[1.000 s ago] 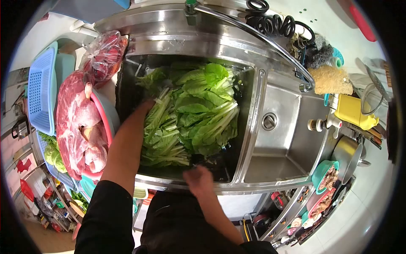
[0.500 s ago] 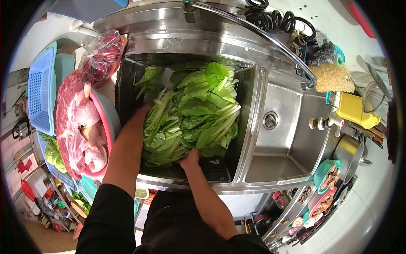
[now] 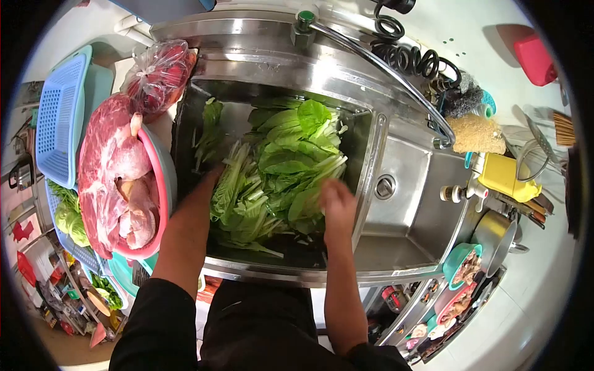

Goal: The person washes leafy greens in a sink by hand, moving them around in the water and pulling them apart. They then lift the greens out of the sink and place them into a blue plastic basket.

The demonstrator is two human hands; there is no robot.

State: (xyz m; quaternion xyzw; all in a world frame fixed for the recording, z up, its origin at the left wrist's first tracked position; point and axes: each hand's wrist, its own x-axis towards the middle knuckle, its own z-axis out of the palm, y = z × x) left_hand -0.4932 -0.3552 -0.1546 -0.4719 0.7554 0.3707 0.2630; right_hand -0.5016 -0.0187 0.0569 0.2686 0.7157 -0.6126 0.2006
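Leafy green lettuce (image 3: 291,154) lies in a heap in the large dark sink basin (image 3: 266,255), with several leaves apart at its left side. My left hand (image 3: 216,173) reaches down at the left edge of the heap; its fingers are hidden and blurred among the leaves. My right hand (image 3: 339,201) is above the right side of the heap, close to the pale stems. Its fingers look curled closed, though motion smears them, and anything inside them is hidden.
A smaller steel basin (image 3: 405,216) with a drain adjoins on the right, under a faucet arm (image 3: 383,65). To the left stand a pink-rimmed basin (image 3: 164,185) of raw meat (image 3: 111,161), a blue basket (image 3: 59,123) and a bag of red produce (image 3: 162,74). A yellow jug (image 3: 504,176) stands right.
My right hand has moved up and right, from the heap's near edge to its right side. The left hand stays at the left. Leaves at the left and near edge have shifted.
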